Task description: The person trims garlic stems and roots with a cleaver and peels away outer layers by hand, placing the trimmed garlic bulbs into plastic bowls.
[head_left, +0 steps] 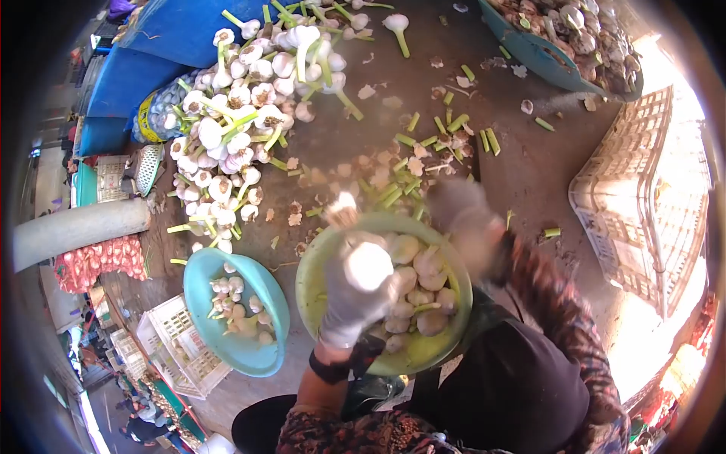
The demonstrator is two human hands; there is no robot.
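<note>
My left hand (354,291), in a pale glove, is over the left side of a yellow-green basin (314,337). Its fingers are closed around a garlic bulb (342,210), whose whitish end shows past them; strong light washes out part of the glove. My right hand (465,219), also gloved, is smeared by motion at the basin's upper right edge, so its fingers and anything in them cannot be made out. Several trimmed garlic bulbs (429,265) lie in the basin. Beyond it, cut green stem pieces (393,193) and papery skins are scattered.
A heap of garlic with stems (238,121) lies at upper left, beside blue containers (170,34). A blue basin (278,333) with some bulbs stands at left, near a white crate (170,333). A fuller tub (556,64) is at upper right, above a pale plastic crate (616,189).
</note>
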